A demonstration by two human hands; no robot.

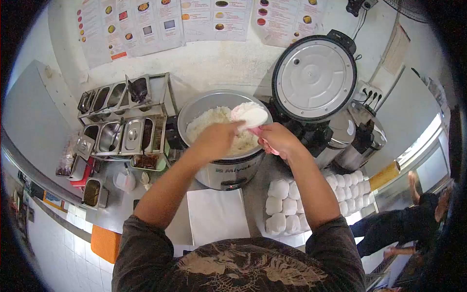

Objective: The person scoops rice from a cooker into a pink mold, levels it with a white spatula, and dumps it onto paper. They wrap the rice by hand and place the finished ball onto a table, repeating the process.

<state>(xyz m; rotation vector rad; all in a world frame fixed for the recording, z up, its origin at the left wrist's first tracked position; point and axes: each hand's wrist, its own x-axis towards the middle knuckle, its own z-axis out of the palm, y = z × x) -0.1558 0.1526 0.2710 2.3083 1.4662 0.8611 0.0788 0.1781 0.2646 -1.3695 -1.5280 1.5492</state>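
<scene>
Two hands [279, 139], pink-handled scoop [255, 116], rice [206, 119], "Miyako" cooker [228, 170]

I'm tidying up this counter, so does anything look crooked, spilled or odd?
A small metal lid sits askew left of the metal pans, out of line with them. Something dark juts up at the right end of the back rack. I see no spill around the rice cooker.

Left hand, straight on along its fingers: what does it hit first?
Probably the white scoop head, right by the fingertips of the left hand, over the rice. Depth is unclear; they may already touch.
</scene>
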